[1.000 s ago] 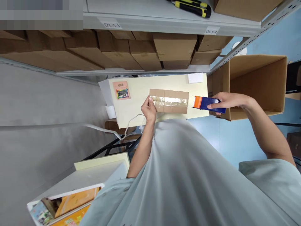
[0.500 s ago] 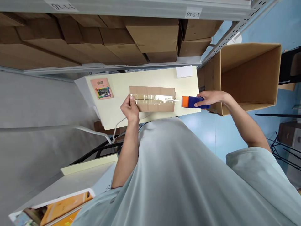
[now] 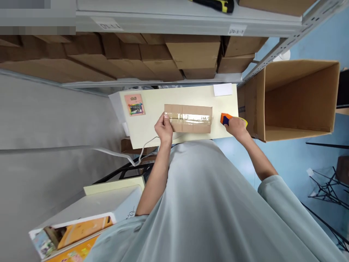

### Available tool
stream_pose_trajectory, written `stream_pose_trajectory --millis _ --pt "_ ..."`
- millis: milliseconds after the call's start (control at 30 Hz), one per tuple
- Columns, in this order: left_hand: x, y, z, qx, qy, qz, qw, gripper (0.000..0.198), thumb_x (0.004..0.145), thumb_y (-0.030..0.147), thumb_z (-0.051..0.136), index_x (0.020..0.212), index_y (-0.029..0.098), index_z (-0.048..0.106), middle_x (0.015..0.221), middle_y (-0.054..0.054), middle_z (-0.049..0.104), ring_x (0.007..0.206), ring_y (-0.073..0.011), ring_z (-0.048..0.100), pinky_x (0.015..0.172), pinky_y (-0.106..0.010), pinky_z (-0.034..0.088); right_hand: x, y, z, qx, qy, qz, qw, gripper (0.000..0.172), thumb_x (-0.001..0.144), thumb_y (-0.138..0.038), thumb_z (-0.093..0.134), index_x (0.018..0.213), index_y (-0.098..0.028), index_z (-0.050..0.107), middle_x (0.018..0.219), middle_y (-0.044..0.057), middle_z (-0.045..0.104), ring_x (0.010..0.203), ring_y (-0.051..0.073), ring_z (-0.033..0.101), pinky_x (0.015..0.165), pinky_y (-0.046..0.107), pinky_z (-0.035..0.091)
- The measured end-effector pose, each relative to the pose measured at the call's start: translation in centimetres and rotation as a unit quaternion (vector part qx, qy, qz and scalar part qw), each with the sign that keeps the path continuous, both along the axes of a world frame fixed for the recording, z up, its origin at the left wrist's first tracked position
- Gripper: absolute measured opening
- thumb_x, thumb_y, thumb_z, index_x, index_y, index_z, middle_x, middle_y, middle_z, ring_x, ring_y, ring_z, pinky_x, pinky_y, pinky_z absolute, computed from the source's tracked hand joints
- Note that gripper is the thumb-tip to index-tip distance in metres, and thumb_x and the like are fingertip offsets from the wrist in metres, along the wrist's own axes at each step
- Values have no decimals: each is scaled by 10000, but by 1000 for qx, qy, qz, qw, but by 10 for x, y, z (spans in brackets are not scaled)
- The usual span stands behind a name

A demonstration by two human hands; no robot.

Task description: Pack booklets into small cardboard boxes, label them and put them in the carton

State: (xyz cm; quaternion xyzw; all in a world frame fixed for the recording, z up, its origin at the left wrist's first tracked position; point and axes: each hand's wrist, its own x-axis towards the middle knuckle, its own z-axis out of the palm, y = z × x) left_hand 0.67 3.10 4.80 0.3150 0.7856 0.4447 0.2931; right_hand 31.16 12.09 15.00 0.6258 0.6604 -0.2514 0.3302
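Though apart from right fingers (image 3: pixel 229 127) clamped on a tape dispenser (image 3: pixel 225 118), carton (image 3: pixel 189 118) with left end clamped in left fingers (image 3: pixel 166 120).

Loose pale blue-grey shirt (image 3: pixel 196 203), short sleeves (image 3: pixel 282 198), bare forearms (image 3: pixel 156 178)

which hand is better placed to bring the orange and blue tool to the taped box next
Probably the right hand: it holds the orange and blue tool just off the right end of the taped box. The left hand grips the box's opposite end.
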Motion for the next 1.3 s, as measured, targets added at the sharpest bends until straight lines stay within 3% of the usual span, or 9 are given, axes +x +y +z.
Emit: stream_pose_trajectory --millis 200,300,467,567,667,800,1033,1167,1300 --pt "-2 5 12 -69 10 -1 998 756 1078 594 504 1659 112 469 1684 -223 508 1619 -335 437 1376 -490 286 4 18 37 91 62 -34 993 521 1086 -479 498 1391 -67 587 1210 274 764 1162 418 749 914 441 566" --pt "7 21 44 -16 66 -48 997 797 1109 598 381 1714 79 362 1775 -228 345 1695 -342 269 1405 -537 185 -18 36 70 123 116 -9 986 502 1086 -429 464 1451 -86 510 1215 245 767 1114 423 760 887 446 568" --pt "23 75 120 169 155 -206 951 620 1142 515 307 1696 276 447 1741 -68 465 1708 -260 235 1418 -540 158 -84 91 115 204 251 144 935 513 1111 -438 416 1490 -94 454 1321 250 730 1203 412 716 989 448 551" --pt "17 121 150 223 171 -209 937 598 1139 491 333 1662 253 501 1778 -82 395 1701 -267 264 1403 -530 227 -140 139 139 257 292 218 895 479 1120 -430 426 1475 -112 475 1314 237 734 1225 404 694 1031 450 528" --pt "-4 167 162 211 158 -169 950 619 1119 478 393 1659 194 496 1814 -123 298 1701 -309 259 1388 -544 268 -198 184 154 289 282 263 876 411 1112 -375 467 1423 -113 526 1313 232 739 1237 389 684 1039 435 514" --pt "-34 191 167 189 146 -167 957 628 1079 400 452 1658 159 489 1781 -145 370 1685 -340 298 1387 -575 265 -254 229 157 277 231 305 881 366 1104 -315 510 1401 -107 562 1397 223 710 1293 349 666 1069 403 491" --pt "-43 140 150 169 136 -147 965 598 1091 383 413 1631 156 528 1723 -144 477 1652 -315 383 1384 -547 302 -284 262 139 240 181 310 902 454 1092 -330 530 1454 -56 549 1502 244 655 1338 325 632 1148 384 440" --pt "-39 117 131 140 114 -147 973 622 1098 461 425 1633 159 521 1720 -172 474 1650 -333 384 1378 -566 303 -279 256 135 290 203 299 886 553 1027 -315 540 1484 -5 521 1529 291 606 1409 386 556 1232 469 375" --pt "-48 81 99 122 109 -126 978 676 1076 559 483 1646 195 503 1737 -158 455 1650 -332 383 1387 -553 282 -229 208 117 404 275 225 843 717 1058 -377 463 1675 -39 321 1671 286 461 1558 403 409 1292 538 325"
